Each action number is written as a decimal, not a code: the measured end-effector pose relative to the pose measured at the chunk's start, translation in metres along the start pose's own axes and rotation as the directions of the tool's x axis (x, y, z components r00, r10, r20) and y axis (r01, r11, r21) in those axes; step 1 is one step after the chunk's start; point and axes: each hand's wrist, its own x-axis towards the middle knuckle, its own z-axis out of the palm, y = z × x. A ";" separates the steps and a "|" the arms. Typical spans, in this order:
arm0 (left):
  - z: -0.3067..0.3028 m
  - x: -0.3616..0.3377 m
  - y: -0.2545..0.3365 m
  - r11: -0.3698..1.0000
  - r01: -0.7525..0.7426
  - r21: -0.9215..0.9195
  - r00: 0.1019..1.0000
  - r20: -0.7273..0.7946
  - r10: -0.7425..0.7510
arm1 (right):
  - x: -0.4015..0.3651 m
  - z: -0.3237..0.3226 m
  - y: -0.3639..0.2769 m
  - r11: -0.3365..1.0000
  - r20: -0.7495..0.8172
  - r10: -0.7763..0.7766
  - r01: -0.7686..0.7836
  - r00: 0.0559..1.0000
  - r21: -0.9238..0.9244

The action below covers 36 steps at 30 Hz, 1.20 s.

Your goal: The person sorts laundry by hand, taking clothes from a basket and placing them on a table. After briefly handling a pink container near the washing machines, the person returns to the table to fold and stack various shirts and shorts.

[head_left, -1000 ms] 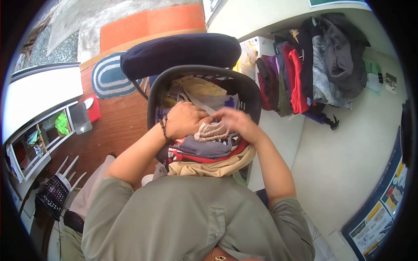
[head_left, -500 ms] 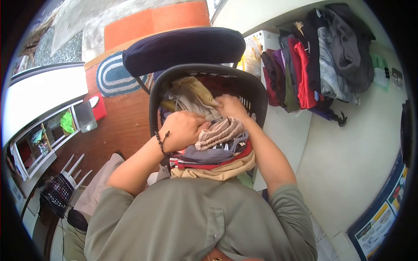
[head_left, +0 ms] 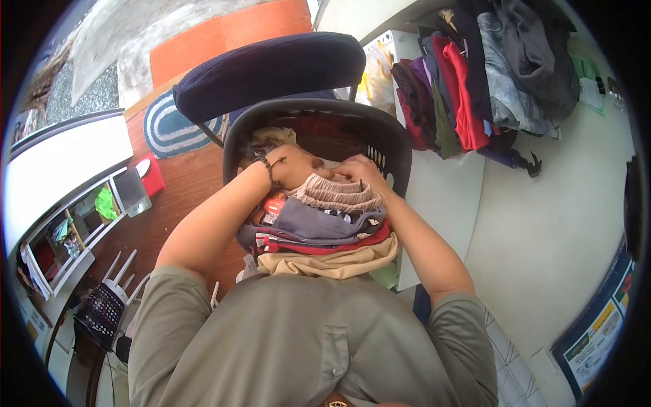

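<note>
A dark plastic basket holds clothes, with a pile of folded garments at its near side. On top of the pile lies a pinkish-beige garment with a gathered waistband, above a grey garment, a red one and a tan one. My left hand, with a dark beaded bracelet at the wrist, is closed at the far edge of the pinkish-beige garment. My right hand has its fingers bent on the same garment's far right edge. A khaki cloth lies deeper in the basket.
A dark blue chair stands beyond the basket. Clothes, including a red garment, hang over a white surface at the right. An oval blue rug and a white plastic chair are at the left.
Both hands have drawn together at the far edge of the pinkish-beige garment, which now lies wider across the pile. The khaki cloth is more hidden. The camera view has shifted slightly.
</note>
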 end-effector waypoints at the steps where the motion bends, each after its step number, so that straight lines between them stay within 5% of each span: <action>1: 0.004 -0.004 -0.002 1.000 -0.023 -0.015 0.995 -0.093 0.022 | -0.001 -0.001 -0.002 0.980 0.021 0.158 -0.159 0.987 0.124; 4: -0.012 -0.009 0.017 0.999 0.020 0.034 1.000 -0.005 -0.020 | 0.021 -0.011 -0.004 0.722 0.150 0.590 -0.602 0.793 0.340; 5: -0.010 -0.009 0.018 0.999 0.038 0.019 0.999 -0.008 -0.038 | 0.027 -0.004 0.001 0.782 0.079 0.571 -0.571 0.817 0.249; 8: 0.001 -0.008 0.013 0.994 0.109 -0.017 0.993 -0.042 -0.110 | 0.051 0.022 0.036 0.982 -0.003 0.133 -0.132 0.991 -0.136; 9: 0.009 -0.008 0.009 0.994 0.111 -0.018 0.992 -0.060 -0.112 | 0.059 0.021 0.034 0.978 0.089 0.171 -0.158 0.981 -0.134; 12: 0.016 -0.009 0.004 0.996 0.093 -0.016 0.991 -0.094 -0.094 | 0.071 0.014 0.004 0.891 0.016 0.308 -0.283 0.951 -0.355; 15: 0.006 -0.010 0.008 0.999 0.049 0.007 0.995 -0.091 -0.048 | 0.089 0.016 0.012 0.836 0.245 0.389 -0.229 0.888 -0.499; 18: 0.001 -0.010 0.012 0.994 0.106 -0.004 0.990 -0.092 -0.106 | 0.088 0.008 0.005 0.747 0.287 0.560 -0.325 0.777 -0.580; 23: 0.004 0.003 0.006 0.895 0.435 -0.102 0.900 0.056 -0.432 | 0.076 0.018 0.014 0.825 0.326 0.408 -0.191 0.853 -0.532; 26: -0.012 0.014 -0.004 0.917 0.399 -0.020 0.885 0.271 -0.379 | 0.057 0.021 0.013 0.851 0.201 0.262 -0.128 0.944 -0.509; 27: -0.002 0.008 -0.008 0.975 0.215 0.051 0.976 0.027 -0.216 | 0.051 0.020 0.011 0.858 0.150 0.212 -0.110 0.966 -0.502; 30: -0.019 -0.002 0.022 0.902 0.423 -0.084 0.906 0.053 -0.419 | 0.037 0.015 0.001 0.837 0.106 0.121 -0.044 0.987 -0.546; 34: -0.049 -0.013 0.050 0.864 0.499 -0.071 0.859 0.172 -0.482 | 0.026 0.003 -0.016 0.836 0.083 -0.010 0.054 0.996 -0.546; 36: -0.047 -0.019 0.055 0.889 0.456 -0.035 0.888 0.083 -0.452 | 0.024 -0.008 -0.019 0.826 0.095 -0.030 0.078 0.995 -0.558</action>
